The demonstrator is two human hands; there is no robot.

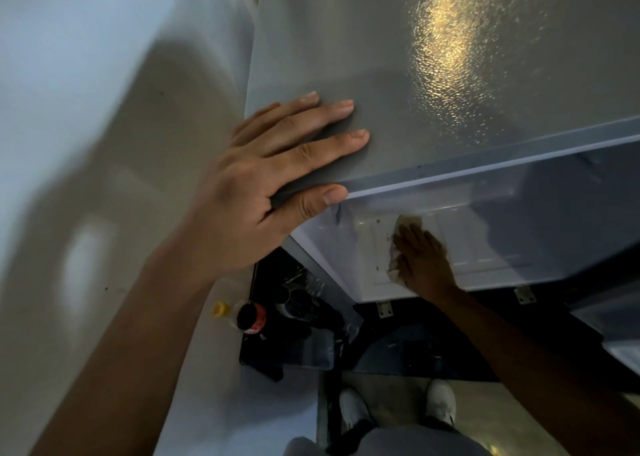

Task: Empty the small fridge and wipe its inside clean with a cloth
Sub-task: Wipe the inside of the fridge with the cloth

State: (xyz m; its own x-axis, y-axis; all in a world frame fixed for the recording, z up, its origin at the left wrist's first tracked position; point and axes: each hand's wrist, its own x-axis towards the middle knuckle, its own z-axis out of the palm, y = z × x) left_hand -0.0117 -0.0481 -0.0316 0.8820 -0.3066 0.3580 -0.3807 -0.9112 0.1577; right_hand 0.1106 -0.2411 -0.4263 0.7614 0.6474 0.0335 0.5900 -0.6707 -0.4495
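I look steeply down over the small grey fridge [433,57], whose textured top fills the upper right. My left hand [277,171] lies flat on that top at its left front corner, fingers spread, thumb hooked over the front edge. Below the edge the fridge stands open and its white inside [485,234] shows. My right hand [422,258] reaches inside and presses a pale cloth [398,244] against the white inner wall; most of the cloth is hidden under the fingers.
A dark-drink bottle with a yellow cap [242,317] and dark items with a clear tray [304,334] lie on the floor left of the fridge. A pale wall [86,144] is at left. My white shoes [440,400] stand on the floor below.
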